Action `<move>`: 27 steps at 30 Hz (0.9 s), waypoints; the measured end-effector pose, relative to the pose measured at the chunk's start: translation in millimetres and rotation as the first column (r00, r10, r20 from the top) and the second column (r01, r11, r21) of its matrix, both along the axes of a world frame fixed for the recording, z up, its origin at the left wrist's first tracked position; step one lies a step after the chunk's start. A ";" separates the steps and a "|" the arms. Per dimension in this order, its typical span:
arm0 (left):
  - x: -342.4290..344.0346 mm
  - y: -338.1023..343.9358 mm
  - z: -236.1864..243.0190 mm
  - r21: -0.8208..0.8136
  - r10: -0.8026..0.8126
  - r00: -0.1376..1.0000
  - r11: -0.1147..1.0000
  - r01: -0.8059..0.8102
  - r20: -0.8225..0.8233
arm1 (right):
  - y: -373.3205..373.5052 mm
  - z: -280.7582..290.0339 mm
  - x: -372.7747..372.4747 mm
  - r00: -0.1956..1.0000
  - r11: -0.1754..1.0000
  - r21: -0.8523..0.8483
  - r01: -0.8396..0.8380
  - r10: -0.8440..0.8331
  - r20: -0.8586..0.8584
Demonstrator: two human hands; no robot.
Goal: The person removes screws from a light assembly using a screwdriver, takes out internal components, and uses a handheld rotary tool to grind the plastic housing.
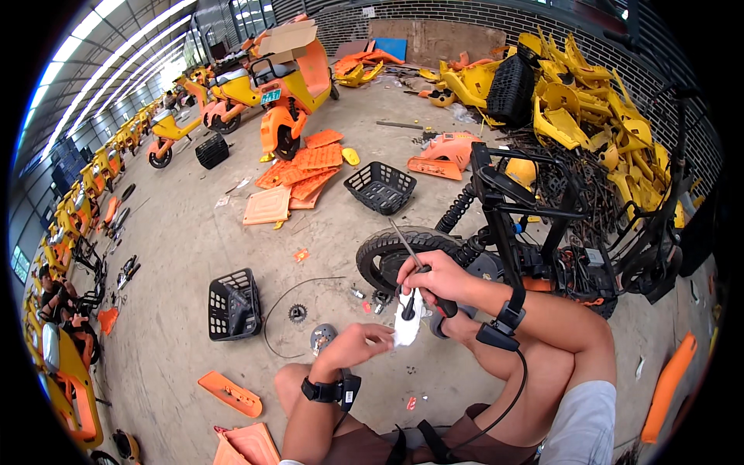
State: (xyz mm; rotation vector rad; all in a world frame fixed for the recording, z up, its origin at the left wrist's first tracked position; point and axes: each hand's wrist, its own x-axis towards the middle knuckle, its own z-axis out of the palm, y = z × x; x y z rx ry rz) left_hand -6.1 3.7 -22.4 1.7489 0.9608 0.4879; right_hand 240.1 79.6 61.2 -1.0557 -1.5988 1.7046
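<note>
My right hand (432, 280) grips a screwdriver (413, 267) with a black handle, its metal shaft pointing up and to the left. A small white part (407, 324) sits just below that hand, with a black knob on it. My left hand (355, 345) pinches the lower edge of the white part. Both hands are above my bent knees, close to the rear tyre (387, 249) of a stripped black scooter frame (542, 225). Each wrist carries a black strap with a cable.
On the concrete floor lie a black basket (232, 304), a small sprocket (297, 312), a round metal part (322, 335), a thin cable and orange panels (229, 392). Another black basket (380, 186), orange plates, parked yellow-orange scooters (267, 93) and a heap of yellow shells (589, 101) lie farther off.
</note>
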 end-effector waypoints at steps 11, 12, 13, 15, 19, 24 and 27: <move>-24.7 23.2 -14.4 -0.001 0.485 0.792 0.853 -0.523 0.371 | -0.8 1.4 7.7 0.975 0.978 -0.093 -0.186 0.173 -0.139; -7.1 24.2 -2.7 0.177 0.586 0.740 0.732 -0.658 0.330 | -0.7 2.2 10.0 0.975 0.977 -0.080 -0.195 0.184 -0.126; -0.5 21.9 -4.2 0.169 0.542 0.795 0.786 -0.594 0.273 | -1.6 4.5 9.7 0.974 0.976 -0.077 -0.202 0.192 -0.119; 7.2 17.2 -7.6 0.140 0.434 0.887 0.879 -0.455 0.159 | -2.7 7.3 9.1 0.973 0.974 -0.073 -0.214 0.206 -0.106; 5.8 8.0 -3.8 0.029 0.310 0.948 0.951 -0.308 -0.075 | -1.9 3.8 6.0 0.978 0.980 -0.046 -0.196 0.191 -0.088; -10.2 -13.9 24.3 -0.202 -0.234 0.971 0.950 0.238 0.041 | 0.5 10.1 8.2 0.998 0.998 0.004 -0.059 0.059 -0.026; -15.3 -16.8 33.9 -0.267 -0.283 0.879 0.877 0.400 0.384 | 1.9 10.3 14.1 0.991 0.994 -0.011 -0.109 0.108 -0.084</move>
